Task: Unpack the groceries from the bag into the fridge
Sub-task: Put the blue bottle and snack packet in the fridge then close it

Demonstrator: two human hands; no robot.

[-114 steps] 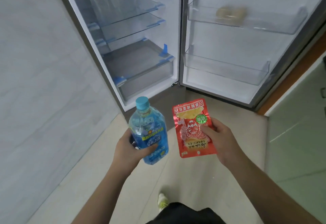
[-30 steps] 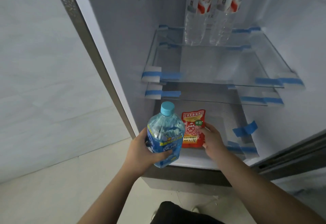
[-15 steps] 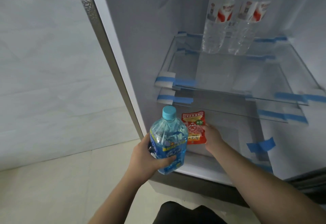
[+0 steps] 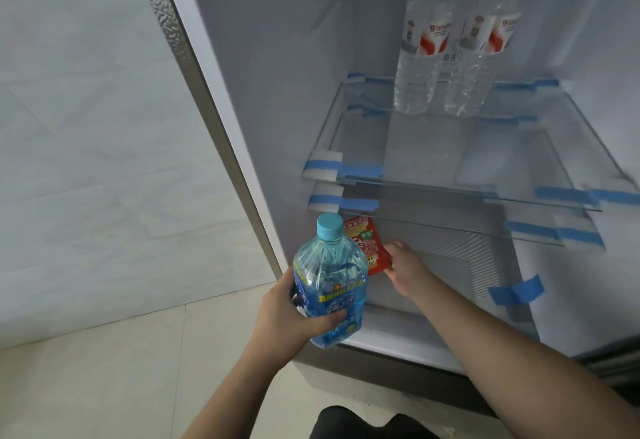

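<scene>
Red foil snack pouch (image 4: 367,248), pinched in the right hand (image 4: 407,267) low inside the fridge beneath the taped glass shelf (image 4: 450,193), could snag that edge, while the blue-capped clear plastic bottle (image 4: 329,286), wrapped by the left hand (image 4: 294,317) fingers (image 4: 330,317) outside, might slip.

To your left, note the pale tiled wall (image 4: 86,127); it meets the light floor tiles (image 4: 121,369) along a dark joint. Two clear water bottles (image 4: 420,68) with red-and-white labels stand upright, side by side, toward the rear of the upper glass shelf (image 4: 450,161). White foam pads (image 4: 323,168) sit at the shelf corners, bound with blue tape strips (image 4: 360,172). One loose blue tape piece (image 4: 516,291) adheres to the right inner wall, lower down.
</scene>
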